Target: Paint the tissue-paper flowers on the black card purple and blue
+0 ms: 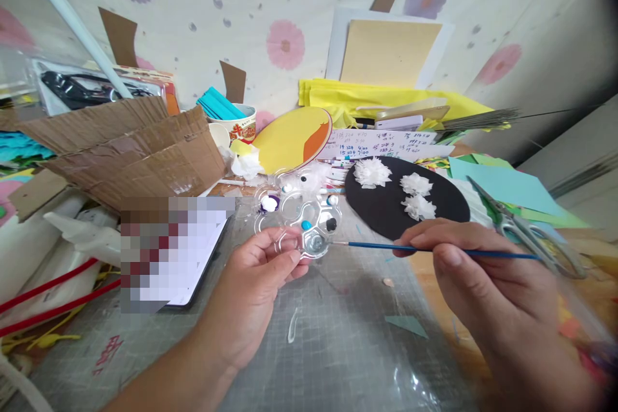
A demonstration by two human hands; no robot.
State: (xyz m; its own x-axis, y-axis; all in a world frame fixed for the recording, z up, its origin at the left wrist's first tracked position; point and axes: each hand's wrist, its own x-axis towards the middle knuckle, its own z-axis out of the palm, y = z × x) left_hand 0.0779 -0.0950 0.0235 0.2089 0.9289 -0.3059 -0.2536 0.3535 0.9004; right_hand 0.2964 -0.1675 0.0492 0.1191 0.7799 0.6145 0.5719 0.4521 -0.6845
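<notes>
My left hand [265, 264] pinches the near edge of a clear plastic paint palette [295, 209], holding it above the cutting mat. Dabs of white, blue, black and purple paint sit in its round wells. Between the thumb and fingers of my right hand [487, 290] is a thin blue paintbrush [386, 246]. Its tip points left and meets the palette's nearest well, which holds a greyish smear. Beyond the right hand lies a black oval board [386, 212] with white ruffled paper flowers [419, 207] on it.
Scissors [535, 232] lie at the right beside green paper sheets [506, 187]. A phone [193, 270] rests left of the palette, near cardboard pieces [145, 148] and white bottles [82, 238]. Behind stand a yellow oval board [290, 135] and a paper cup [244, 123].
</notes>
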